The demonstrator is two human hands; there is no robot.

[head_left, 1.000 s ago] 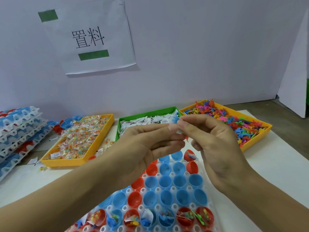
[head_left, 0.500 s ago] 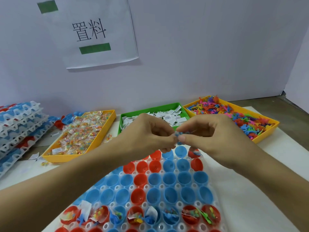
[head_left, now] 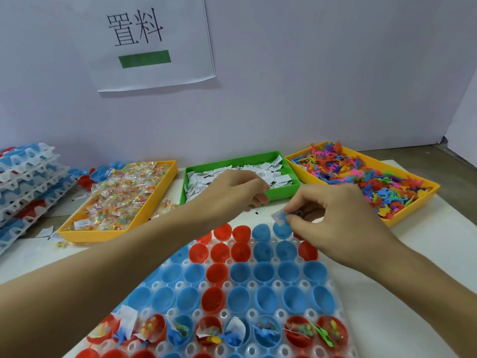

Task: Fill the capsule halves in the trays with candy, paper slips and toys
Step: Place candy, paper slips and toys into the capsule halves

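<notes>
Upper left, sign [head_left: 152,42] reading 置料; right hand [head_left: 335,223] pinching small packet [head_left: 280,218] over blue capsule half [head_left: 282,229]; left hand [head_left: 232,195] curled, contents unclear.

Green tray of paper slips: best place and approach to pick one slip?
Pinch a raised edge of one loose slip in the green tray, coming straight down from above: the slips lie flat in a jumbled, overlapping heap, and the tray's walls block side approaches.

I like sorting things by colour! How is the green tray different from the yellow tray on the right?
The green tray holds white paper slips, while the yellow tray on the right holds a heap of many-coloured plastic toys. The green tray looks smaller than the yellow one. The left hand is over the green tray; no hand is over the yellow one. Both are shallow, rectangular and sit by the wall.
</notes>
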